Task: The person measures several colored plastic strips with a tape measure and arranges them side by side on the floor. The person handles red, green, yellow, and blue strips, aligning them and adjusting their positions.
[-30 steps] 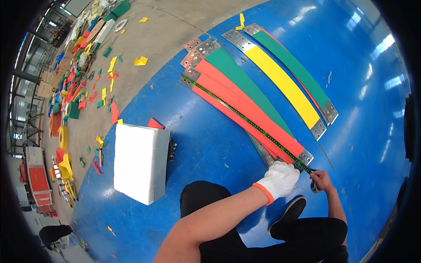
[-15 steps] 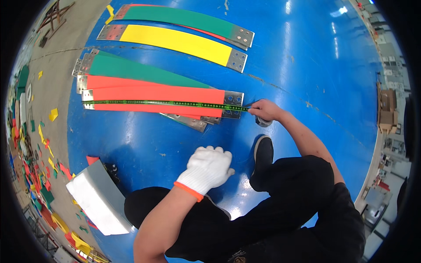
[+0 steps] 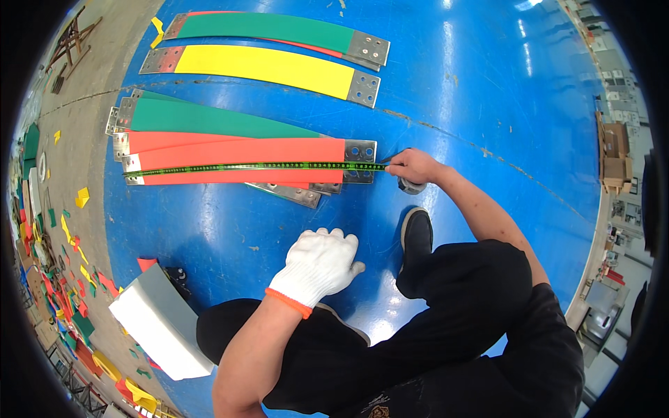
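At seven o'clock we saw a white and grey box (image 3: 157, 322) on the blue floor (image 3: 474, 90). Since the frame before, our gloved left hand (image 3: 319, 265) stayed loosely curled and empty, while our bare right hand (image 3: 412, 167) still pinched the green tape measure (image 3: 254, 166), stretched toward nine o'clock over the red busbar (image 3: 237, 151).

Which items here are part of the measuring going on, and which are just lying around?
In use:
- right hand, bare, holding the tape measure
- red bar under the stretched tape
- left hand, gloved, hovering near the knee

Lying about:
- green bar and yellow bar farther off
- white block
- coloured scraps on the grey floor
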Motion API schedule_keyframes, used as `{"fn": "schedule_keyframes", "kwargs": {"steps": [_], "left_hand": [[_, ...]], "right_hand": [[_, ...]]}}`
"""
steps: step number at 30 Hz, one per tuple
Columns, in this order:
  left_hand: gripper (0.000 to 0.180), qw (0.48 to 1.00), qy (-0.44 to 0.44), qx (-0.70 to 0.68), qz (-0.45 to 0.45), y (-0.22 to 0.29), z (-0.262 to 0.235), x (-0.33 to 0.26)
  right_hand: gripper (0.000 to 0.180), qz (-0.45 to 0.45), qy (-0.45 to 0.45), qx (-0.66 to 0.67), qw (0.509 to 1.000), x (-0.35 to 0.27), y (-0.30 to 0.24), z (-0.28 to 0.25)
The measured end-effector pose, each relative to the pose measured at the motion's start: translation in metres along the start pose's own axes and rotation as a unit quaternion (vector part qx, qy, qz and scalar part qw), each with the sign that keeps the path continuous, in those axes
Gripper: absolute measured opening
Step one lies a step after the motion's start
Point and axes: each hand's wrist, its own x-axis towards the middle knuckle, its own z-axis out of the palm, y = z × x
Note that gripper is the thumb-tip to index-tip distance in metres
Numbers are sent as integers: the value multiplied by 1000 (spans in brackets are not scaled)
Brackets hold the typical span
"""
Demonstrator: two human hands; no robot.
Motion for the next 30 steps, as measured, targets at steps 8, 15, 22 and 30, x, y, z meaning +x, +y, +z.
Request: {"fn": "schedule_keyframes", "kwargs": {"steps": [8,15,22,30], "left_hand": [[41,1000,-9,18,-19,7,3,8],[42,1000,-9,3,-1,3,0,3],[42,1000,-9,24,-14,5,2,4],[42,999,-6,34,-23,9,4,6]], "right_hand": [[37,7,-4,-3,1000,-2,0,-1],[37,9,0,-7,1000,-5,0,-1],[37,13,-9,-17,1000,-6,0,-3],[38,24,-9,-20,999,-8,1,-2]]}}
